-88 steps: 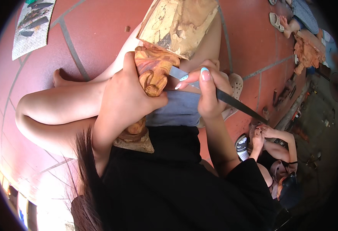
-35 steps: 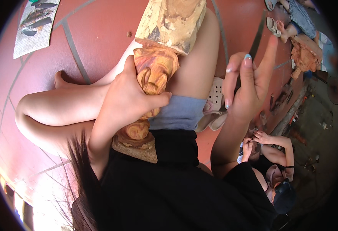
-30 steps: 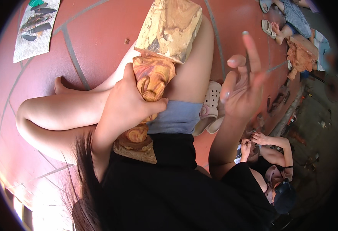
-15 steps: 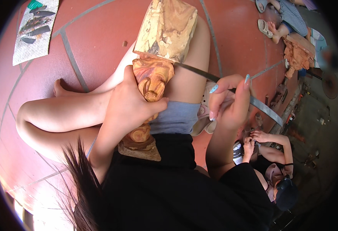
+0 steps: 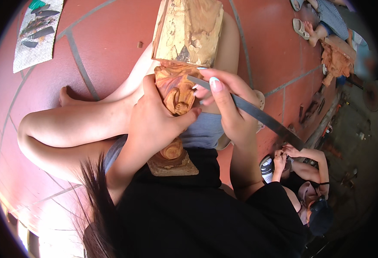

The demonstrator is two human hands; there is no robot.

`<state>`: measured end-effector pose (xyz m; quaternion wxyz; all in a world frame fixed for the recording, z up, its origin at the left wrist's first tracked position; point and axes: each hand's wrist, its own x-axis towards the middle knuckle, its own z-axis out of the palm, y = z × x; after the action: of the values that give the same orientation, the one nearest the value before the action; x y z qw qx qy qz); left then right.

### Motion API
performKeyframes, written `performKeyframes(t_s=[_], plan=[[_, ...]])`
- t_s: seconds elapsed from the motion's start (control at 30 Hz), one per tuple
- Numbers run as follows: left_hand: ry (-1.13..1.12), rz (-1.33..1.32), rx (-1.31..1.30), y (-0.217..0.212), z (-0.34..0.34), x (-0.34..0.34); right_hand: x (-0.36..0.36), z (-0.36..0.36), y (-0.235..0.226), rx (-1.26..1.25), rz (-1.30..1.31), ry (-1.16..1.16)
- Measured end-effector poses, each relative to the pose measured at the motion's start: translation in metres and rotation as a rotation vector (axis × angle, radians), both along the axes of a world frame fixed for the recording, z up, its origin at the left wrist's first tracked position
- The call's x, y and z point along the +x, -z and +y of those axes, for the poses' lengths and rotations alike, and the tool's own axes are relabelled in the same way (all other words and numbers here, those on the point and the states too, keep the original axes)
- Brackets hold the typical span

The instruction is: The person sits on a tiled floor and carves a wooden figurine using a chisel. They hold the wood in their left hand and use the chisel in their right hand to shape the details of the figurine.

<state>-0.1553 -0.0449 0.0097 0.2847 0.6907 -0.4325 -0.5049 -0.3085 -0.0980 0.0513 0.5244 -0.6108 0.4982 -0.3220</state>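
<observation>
A wooden carving (image 5: 170,91) lies along my lap, with a large rough block at its far end and a square base near my black shirt. My left hand (image 5: 154,116) is wrapped around its middle, hiding part of the carved scrolls. In my right hand (image 5: 236,109) is a long flat metal strip (image 5: 268,121), pinched between thumb and fingers. Its narrow far end lies over the carved folds just below the block; whether it touches the wood I cannot tell. The strip's wider end sticks out behind the hand, to the lower right.
At the upper left, a pale mat (image 5: 37,51) carries several dark flat blades and a green piece. A co-worker (image 5: 305,185) sits at the lower right. Another person's feet and a reddish carved piece (image 5: 337,56) are at the upper right. Red tiles (image 5: 107,47) cover the floor.
My right hand has moved left, closer to the carving, and the strip's tip has shifted from the block's lower edge onto the carved folds. The carving and my left hand have shifted slightly right.
</observation>
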Motion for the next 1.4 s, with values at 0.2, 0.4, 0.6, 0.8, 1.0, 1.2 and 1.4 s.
performKeyframes(t_s=[0.2, 0.4, 0.6, 0.8, 1.0, 1.2, 1.4], plan=[[-0.048, 0.084, -0.049, 0.010, 0.004, -0.010, -0.024, 0.002, 0.018, 0.073, -0.068, 0.079], [-0.084, 0.108, -0.121, 0.012, 0.004, -0.021, -0.025, 0.010, 0.032, 0.090, -0.236, 0.207], [-0.060, 0.076, -0.155, 0.022, 0.007, -0.014, -0.011, 0.011, 0.033, 0.130, -0.204, 0.150], [-0.090, 0.114, -0.165, 0.023, 0.008, -0.013, -0.006, 0.010, 0.034, 0.158, -0.267, 0.193], [-0.032, 0.050, -0.184, 0.023, 0.008, -0.010, -0.012, 0.009, 0.044, 0.079, -0.426, 0.212], [-0.044, 0.067, -0.149, 0.022, 0.006, -0.008, -0.009, 0.009, 0.052, -0.003, -0.312, 0.140], [-0.050, 0.082, -0.040, 0.016, 0.005, -0.005, -0.005, 0.011, 0.045, 0.015, -0.229, 0.094]])
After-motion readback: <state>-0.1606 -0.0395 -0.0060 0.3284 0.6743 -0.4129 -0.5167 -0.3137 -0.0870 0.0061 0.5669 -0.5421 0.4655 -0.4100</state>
